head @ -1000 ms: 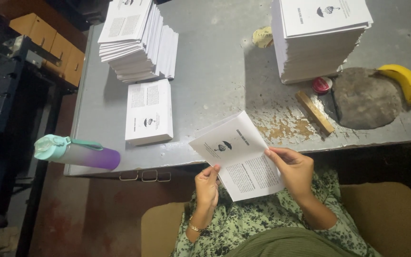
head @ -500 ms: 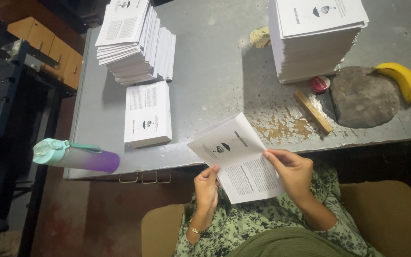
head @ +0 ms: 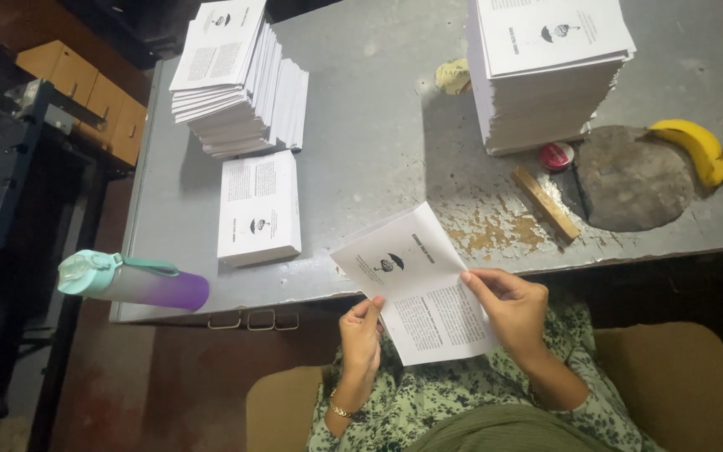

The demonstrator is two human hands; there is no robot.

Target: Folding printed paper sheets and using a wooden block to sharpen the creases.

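Note:
I hold a white printed sheet (head: 416, 289) over the near edge of a grey metal table (head: 378, 142). My left hand (head: 361, 335) pinches its lower left edge. My right hand (head: 508, 305) grips its right side. The sheet is bent along a middle crease, with a small dark emblem on the upper half and text on the lower. A low stack of folded sheets (head: 259, 208) lies on the table left of it. A tall pile of flat sheets (head: 546, 71) stands at the far right, and a fanned pile of folded ones (head: 240, 79) at the far left.
A teal and purple bottle (head: 131, 280) lies at the table's left front corner. A wooden stick (head: 546, 203), a small red lid (head: 556, 156), a round dark pad (head: 633, 177) and a banana (head: 696, 149) lie at the right. A crumpled yellow scrap (head: 453, 75) sits mid-table.
The sheet has shifted very slightly left in my hands. Both hands keep their grip and nothing on the table has moved.

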